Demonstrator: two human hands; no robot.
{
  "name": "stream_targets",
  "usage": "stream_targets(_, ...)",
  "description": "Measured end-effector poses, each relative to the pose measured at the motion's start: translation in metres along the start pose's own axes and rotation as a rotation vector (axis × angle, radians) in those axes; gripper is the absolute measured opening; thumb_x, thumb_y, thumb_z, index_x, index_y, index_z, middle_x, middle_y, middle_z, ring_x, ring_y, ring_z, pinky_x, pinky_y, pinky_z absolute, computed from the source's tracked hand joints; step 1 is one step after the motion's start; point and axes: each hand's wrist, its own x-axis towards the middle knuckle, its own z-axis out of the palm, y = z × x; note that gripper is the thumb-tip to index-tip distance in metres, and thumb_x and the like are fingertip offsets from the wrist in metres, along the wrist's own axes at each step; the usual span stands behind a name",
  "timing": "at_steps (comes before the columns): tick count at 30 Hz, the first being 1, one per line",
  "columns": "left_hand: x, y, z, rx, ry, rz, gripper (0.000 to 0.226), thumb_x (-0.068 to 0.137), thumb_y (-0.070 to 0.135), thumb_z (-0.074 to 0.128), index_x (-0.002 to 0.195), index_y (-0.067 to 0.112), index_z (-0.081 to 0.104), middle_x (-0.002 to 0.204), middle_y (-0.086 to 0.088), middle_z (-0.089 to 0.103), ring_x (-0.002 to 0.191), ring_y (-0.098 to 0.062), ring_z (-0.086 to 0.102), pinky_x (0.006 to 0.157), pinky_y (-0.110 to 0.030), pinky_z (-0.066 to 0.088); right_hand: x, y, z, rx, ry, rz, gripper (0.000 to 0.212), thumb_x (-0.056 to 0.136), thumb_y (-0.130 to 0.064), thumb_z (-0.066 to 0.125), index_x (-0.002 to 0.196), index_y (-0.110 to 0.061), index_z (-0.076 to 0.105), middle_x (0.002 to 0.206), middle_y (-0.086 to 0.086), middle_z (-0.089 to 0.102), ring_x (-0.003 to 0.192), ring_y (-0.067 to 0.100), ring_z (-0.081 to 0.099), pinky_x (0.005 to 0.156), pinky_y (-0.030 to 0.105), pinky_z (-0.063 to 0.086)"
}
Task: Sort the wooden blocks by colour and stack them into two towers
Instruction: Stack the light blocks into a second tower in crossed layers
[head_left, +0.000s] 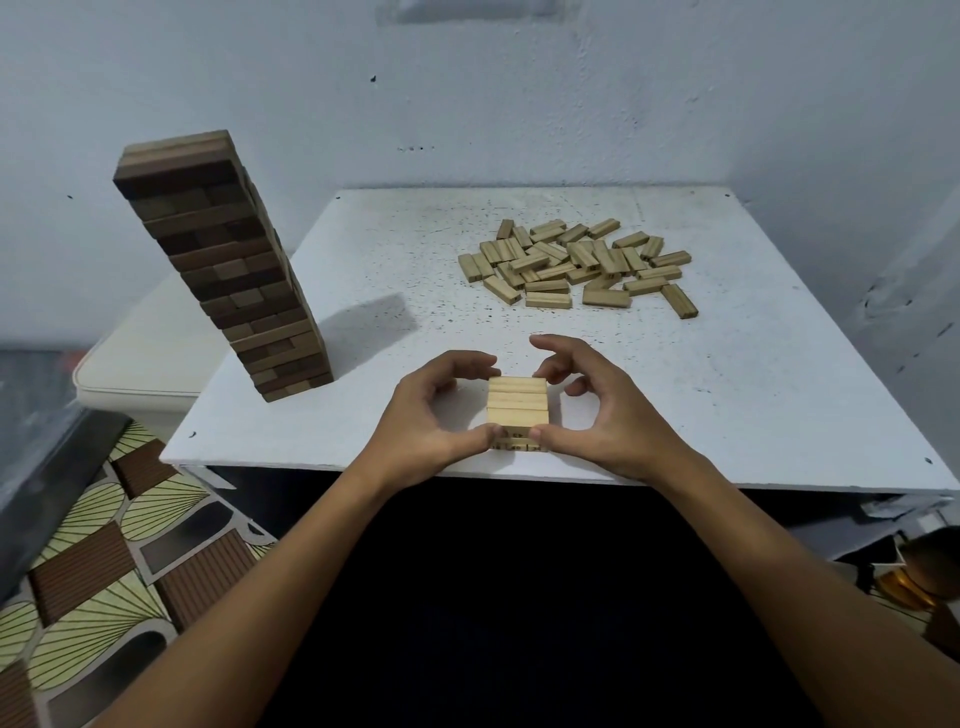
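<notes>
Far to the left hand's left the dark tower (223, 265) stands tall on the surface (779, 395); one knock, it looks, would topple it; the left hand (436, 415) and right hand (597, 410) are curled round the short pale stack (518, 413), thumbs pinching its near corners; uneven squeezing could skew the layers; loose pale blocks (576, 265) lie beyond the right hand; no containers are visible.

Beyond our hands we see a speckled white table (727, 364) against pale walls (519, 93); patterned floor (104, 545) lies left.
</notes>
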Motion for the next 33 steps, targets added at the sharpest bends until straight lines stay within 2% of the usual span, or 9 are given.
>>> stream_targets(5, 0.000, -0.001, 0.000, 0.003, 0.001, 0.001, 0.055, 0.065, 0.020, 0.079, 0.117, 0.025, 0.062, 0.112, 0.014, 0.069, 0.112, -0.004, 0.059, 0.099, -0.021, 0.042, 0.000, 0.000, -0.001, 0.002, 0.005, -0.006, 0.079, 0.072, -0.023, 0.084, 0.129, -0.051, 0.038, 0.111, -0.021, 0.057, 0.108, 0.000, 0.051, 0.089, 0.021, 0.042)
stream_targets(13, 0.001, -0.002, -0.002, -0.035, -0.041, -0.036, 0.049, 0.073, 0.034, 0.075, 0.120, 0.026, 0.062, 0.117, 0.014, 0.067, 0.115, -0.005, 0.056, 0.101, -0.022, 0.042, -0.001, -0.001, 0.000, 0.015, -0.014, 0.028, 0.077, 0.070, -0.037, 0.084, 0.131, -0.051, 0.039, 0.114, -0.023, 0.056, 0.108, -0.002, 0.051, 0.088, 0.014, 0.040)
stream_targets(17, 0.007, -0.001, -0.002, -0.168, -0.042, -0.110, 0.039, 0.080, 0.040, 0.066, 0.116, 0.026, 0.064, 0.114, 0.009, 0.070, 0.113, -0.007, 0.060, 0.099, -0.026, 0.044, 0.002, 0.002, -0.001, 0.176, 0.033, 0.062, 0.055, 0.080, -0.039, 0.073, 0.130, -0.040, 0.049, 0.112, -0.014, 0.061, 0.104, 0.004, 0.055, 0.088, 0.015, 0.043)
stream_targets(19, 0.016, 0.001, -0.004, -0.197, -0.028, -0.141, 0.028, 0.089, 0.035, 0.062, 0.114, 0.024, 0.065, 0.109, 0.008, 0.072, 0.109, -0.005, 0.062, 0.096, -0.025, 0.045, 0.008, 0.003, -0.003, 0.249, 0.068, 0.098, 0.044, 0.087, -0.032, 0.070, 0.128, -0.033, 0.054, 0.111, -0.007, 0.062, 0.100, 0.005, 0.057, 0.086, 0.020, 0.046)
stream_targets(22, 0.035, 0.004, -0.009, -0.198, -0.004, -0.179, 0.028, 0.097, 0.040, 0.051, 0.115, 0.024, 0.065, 0.105, 0.007, 0.073, 0.105, -0.008, 0.064, 0.093, -0.032, 0.048, 0.021, 0.006, -0.007, 0.252, 0.107, 0.130, 0.039, 0.087, -0.021, 0.071, 0.124, -0.027, 0.059, 0.109, -0.005, 0.063, 0.099, 0.008, 0.059, 0.081, 0.023, 0.049)
stream_targets(25, 0.063, 0.006, -0.011, -0.200, 0.001, -0.192, 0.027, 0.101, 0.035, 0.045, 0.116, 0.022, 0.064, 0.104, 0.003, 0.073, 0.102, -0.012, 0.066, 0.092, -0.039, 0.053, 0.044, 0.011, -0.014, 0.130, 0.160, 0.089, 0.038, 0.087, -0.014, 0.070, 0.123, -0.023, 0.062, 0.113, -0.006, 0.064, 0.101, 0.007, 0.059, 0.080, 0.021, 0.048)
stream_targets(28, 0.094, -0.004, -0.006, 0.020, 0.030, -0.104, 0.026, 0.097, 0.031, 0.055, 0.117, 0.018, 0.066, 0.114, 0.001, 0.070, 0.108, -0.013, 0.063, 0.095, -0.039, 0.051, 0.072, 0.017, -0.021, -0.105, 0.185, 0.028, 0.039, 0.092, -0.013, 0.062, 0.131, -0.018, 0.059, 0.132, 0.000, 0.058, 0.120, 0.010, 0.051, 0.098, 0.022, 0.041)
stream_targets(31, 0.114, -0.014, 0.003, 0.329, 0.013, -0.021, 0.039, 0.095, 0.035, 0.054, 0.127, 0.014, 0.062, 0.132, -0.004, 0.061, 0.125, -0.019, 0.052, 0.099, -0.028, 0.039, 0.095, 0.025, -0.024, -0.477, 0.055, 0.042, 0.048, 0.099, -0.023, 0.049, 0.146, -0.016, 0.042, 0.153, 0.005, 0.037, 0.146, 0.022, 0.023, 0.118, 0.038, 0.020)
stream_targets(33, 0.116, -0.020, 0.010, 0.473, -0.034, -0.004, 0.059, 0.090, 0.049, 0.042, 0.138, 0.017, 0.052, 0.146, -0.002, 0.048, 0.138, -0.019, 0.038, 0.108, -0.033, 0.031, 0.102, 0.030, -0.022, -0.691, -0.063, 0.077, 0.053, 0.104, -0.032, 0.037, 0.153, -0.015, 0.026, 0.161, 0.006, 0.020, 0.150, 0.023, 0.006, 0.121, 0.042, 0.005)
